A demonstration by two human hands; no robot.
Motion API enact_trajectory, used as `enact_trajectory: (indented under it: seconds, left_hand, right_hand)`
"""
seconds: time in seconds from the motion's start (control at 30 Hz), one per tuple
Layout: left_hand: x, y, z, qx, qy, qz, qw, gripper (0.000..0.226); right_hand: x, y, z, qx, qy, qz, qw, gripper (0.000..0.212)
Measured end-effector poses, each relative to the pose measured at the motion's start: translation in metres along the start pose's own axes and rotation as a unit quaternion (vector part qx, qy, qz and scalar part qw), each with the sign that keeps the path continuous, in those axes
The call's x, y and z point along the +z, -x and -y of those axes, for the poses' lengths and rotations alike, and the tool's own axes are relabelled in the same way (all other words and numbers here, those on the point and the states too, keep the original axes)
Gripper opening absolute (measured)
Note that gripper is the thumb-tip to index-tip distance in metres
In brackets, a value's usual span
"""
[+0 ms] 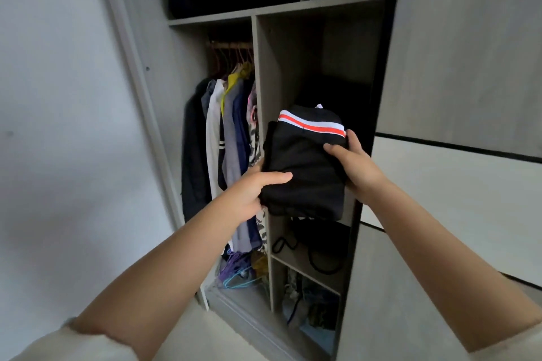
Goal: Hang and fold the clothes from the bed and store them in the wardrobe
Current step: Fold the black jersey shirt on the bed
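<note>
both hands, left (249, 187) and right (353, 163), arms outstretched, grip the folded black garment (305, 173) at the wardrobe (264, 73).

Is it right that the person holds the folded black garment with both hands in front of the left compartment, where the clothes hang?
Not quite. In the head view the left hand and right hand do hold the folded black garment, but at the right compartment, the shelved one. The hanging clothes are in the left compartment beside it.

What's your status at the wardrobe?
Left hand and right hand both grip folded black garment. Garment at right shelf opening. Nothing blocking.
</note>
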State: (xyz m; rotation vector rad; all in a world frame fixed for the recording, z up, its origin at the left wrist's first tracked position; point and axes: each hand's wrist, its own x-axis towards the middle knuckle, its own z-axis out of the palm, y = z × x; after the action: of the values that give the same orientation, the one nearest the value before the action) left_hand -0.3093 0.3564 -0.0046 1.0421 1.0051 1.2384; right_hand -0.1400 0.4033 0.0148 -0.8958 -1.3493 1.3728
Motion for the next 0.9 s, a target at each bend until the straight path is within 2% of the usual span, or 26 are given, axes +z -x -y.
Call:
enact_trajectory:
  seconds: [0.07,0.17,0.33,0.47,0.57,0.67,0.77,0.9]
  left_hand:
    - [-0.025,-0.027,-0.007,-0.006,0.027,0.010,1.000,0.041]
    - [-0.047,-0.070,-0.013,-0.007,0.041,0.029,0.999,0.031]
    - [-0.051,-0.148,-0.024,0.021,0.046,0.016,0.999,0.039]
    - [-0.044,-0.221,-0.028,0.019,0.015,0.011,1.000,0.048]
    - [-0.039,-0.266,-0.029,0.030,-0.005,0.034,0.999,0.058]
    - [-0.035,-0.305,-0.031,0.065,-0.061,0.057,0.994,0.063]
    - [-0.026,-0.330,-0.032,0.103,-0.130,0.099,0.981,0.059]
    - [-0.008,-0.358,-0.035,0.114,-0.131,0.176,0.969,0.048]
  right_hand:
    - [0.019,-0.021,-0.006,0.013,-0.014,-0.035,0.999,0.035]
    - [0.036,-0.052,-0.016,0.019,0.008,-0.089,0.996,0.056]
    - [0.041,-0.102,-0.030,0.016,-0.019,-0.207,0.978,0.054]
    - [0.033,-0.146,-0.042,-0.026,-0.117,-0.294,0.948,0.055]
    - [0.030,-0.179,-0.050,-0.042,-0.225,-0.330,0.916,0.054]
    - [0.021,-0.211,-0.057,-0.039,-0.261,-0.346,0.900,0.056]
    - [0.008,-0.233,-0.062,-0.038,-0.269,-0.379,0.884,0.064]
    - [-0.010,-0.254,-0.058,-0.069,-0.289,-0.419,0.858,0.065]
